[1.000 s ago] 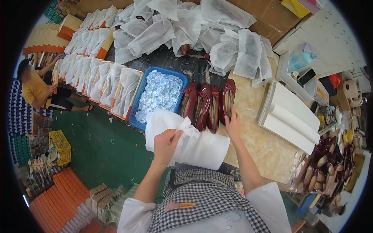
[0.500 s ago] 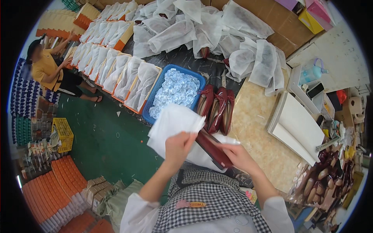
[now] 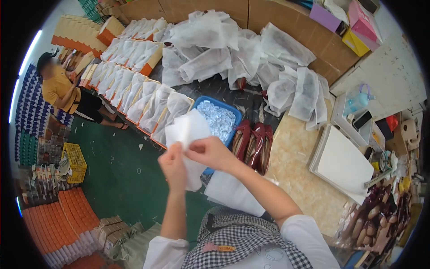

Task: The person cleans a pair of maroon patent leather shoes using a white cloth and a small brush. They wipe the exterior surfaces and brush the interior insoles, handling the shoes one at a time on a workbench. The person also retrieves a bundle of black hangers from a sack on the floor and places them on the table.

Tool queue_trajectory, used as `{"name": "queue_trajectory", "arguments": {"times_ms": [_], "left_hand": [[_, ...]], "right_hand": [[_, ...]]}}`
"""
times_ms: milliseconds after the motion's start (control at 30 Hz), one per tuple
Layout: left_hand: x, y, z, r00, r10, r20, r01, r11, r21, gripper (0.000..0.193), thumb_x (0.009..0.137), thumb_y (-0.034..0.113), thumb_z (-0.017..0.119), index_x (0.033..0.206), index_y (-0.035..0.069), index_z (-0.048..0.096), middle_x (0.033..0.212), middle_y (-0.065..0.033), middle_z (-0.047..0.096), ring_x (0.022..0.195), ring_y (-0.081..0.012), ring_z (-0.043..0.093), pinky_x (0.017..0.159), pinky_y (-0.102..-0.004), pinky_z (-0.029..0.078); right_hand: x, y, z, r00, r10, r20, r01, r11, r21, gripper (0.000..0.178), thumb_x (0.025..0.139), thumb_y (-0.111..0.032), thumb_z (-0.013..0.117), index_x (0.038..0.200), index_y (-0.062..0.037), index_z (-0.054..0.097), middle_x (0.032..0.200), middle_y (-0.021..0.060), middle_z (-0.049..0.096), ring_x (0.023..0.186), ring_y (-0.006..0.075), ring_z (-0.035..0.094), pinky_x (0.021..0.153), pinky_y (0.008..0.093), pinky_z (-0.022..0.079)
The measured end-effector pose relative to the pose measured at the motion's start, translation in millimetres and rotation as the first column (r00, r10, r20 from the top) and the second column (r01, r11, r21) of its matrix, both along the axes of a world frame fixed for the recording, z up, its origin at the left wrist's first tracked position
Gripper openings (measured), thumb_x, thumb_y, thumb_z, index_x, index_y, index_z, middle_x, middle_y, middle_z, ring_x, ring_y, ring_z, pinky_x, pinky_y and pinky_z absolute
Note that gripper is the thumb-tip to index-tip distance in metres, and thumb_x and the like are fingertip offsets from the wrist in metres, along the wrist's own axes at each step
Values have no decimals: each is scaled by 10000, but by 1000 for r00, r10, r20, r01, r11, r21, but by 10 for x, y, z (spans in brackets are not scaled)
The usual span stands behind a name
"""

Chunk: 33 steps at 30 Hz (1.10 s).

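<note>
A white translucent cloth bag [image 3: 188, 127] hangs in front of me, pinched by both hands. My left hand [image 3: 173, 165] grips its near edge with thumb and fingers closed. Close beside it, my right hand [image 3: 209, 153] pinches the same bag; its fingertips are partly hidden. No dark red shoe shows in either hand, and I cannot tell whether one is inside the bag. More white bags [image 3: 233, 193] lie flat at the table edge by my apron. Several glossy dark red shoes [image 3: 255, 145] stand on the table right of a blue basket [image 3: 238, 117] of small clear packets.
Rows of open boxes [image 3: 154, 110] with white-wrapped contents run to the far left. Wrapped shoes [image 3: 210, 33] are heaped at the back. A stack of white sheets [image 3: 342, 161] and unwrapped shoes [image 3: 380, 210] lie right. A person in yellow [image 3: 58, 87] stands far left.
My hands have moved left and up with the bag. The dark red shoe that my right hand held is out of sight, and that hand now pinches the bag. The person in yellow lowered an arm.
</note>
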<state>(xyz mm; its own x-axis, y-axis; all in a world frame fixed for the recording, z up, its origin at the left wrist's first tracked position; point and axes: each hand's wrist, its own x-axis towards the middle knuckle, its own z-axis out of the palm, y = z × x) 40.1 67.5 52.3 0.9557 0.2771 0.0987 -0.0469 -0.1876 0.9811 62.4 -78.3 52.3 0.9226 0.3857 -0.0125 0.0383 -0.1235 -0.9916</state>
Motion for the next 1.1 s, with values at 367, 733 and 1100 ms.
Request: {"name": "queue_trajectory", "arguments": {"times_ms": [367,733,1100], "left_hand": [[-305,-423,-332,914,-369,-171,394,907,149,216,866,91,653,721,-61,602,569,29,440,543,-39,331,472,-257,258],[-249,-470,-590,927,-340,-159,372,776,509,266,866,189,631,683,-1,594,580,-117,490,481,-268,475,485,-369,361],[-405,4,287,985,-94,142,47,952,304,380,901,39,572,615,6,324,586,39,317,559,-54,272,483,-259,203]], "right_hand": [[-1507,-1293,-2177,765,-620,177,561,504,-657,676,785,-155,658,1408,-145,393,1339,214,473,1158,427,482,945,443,434],[-2088,-1875,127,916,-322,-237,238,915,-325,414,950,-128,506,1350,-24,471,1133,104,625,1053,160,554,942,288,412],[-385,-53,-308,934,-337,-115,349,801,486,421,926,-154,583,1307,-5,484,1184,55,597,1054,106,542,874,249,442]]}}
